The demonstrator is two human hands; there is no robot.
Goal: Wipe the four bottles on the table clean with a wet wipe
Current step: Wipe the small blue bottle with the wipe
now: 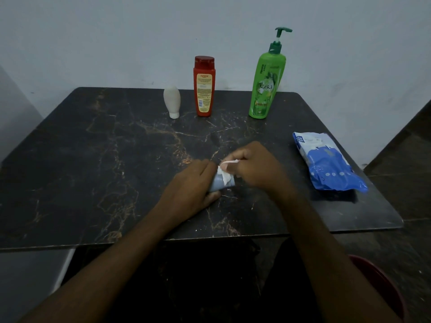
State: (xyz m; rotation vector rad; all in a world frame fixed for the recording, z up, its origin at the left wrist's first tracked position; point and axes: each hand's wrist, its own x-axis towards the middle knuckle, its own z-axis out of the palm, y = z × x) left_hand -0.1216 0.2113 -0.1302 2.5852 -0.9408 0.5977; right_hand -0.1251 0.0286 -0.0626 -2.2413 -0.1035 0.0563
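Observation:
My left hand (190, 183) grips a small light-blue bottle (218, 183) just above the middle of the dark marble table (93, 159); the hand hides most of it. My right hand (253, 166) pinches a white wet wipe (224, 174) and presses it against the bottle's exposed end. At the back of the table stand three bottles in a row: a small white one (172, 101) upside down on its cap, a red one (204, 86) with a dark red cap, and a tall green pump bottle (265, 82).
A blue and white pack of wet wipes (326, 164) lies near the table's right edge. A grey wall rises right behind the table. A dark red round object (382, 287) shows at the lower right, below the table's front edge.

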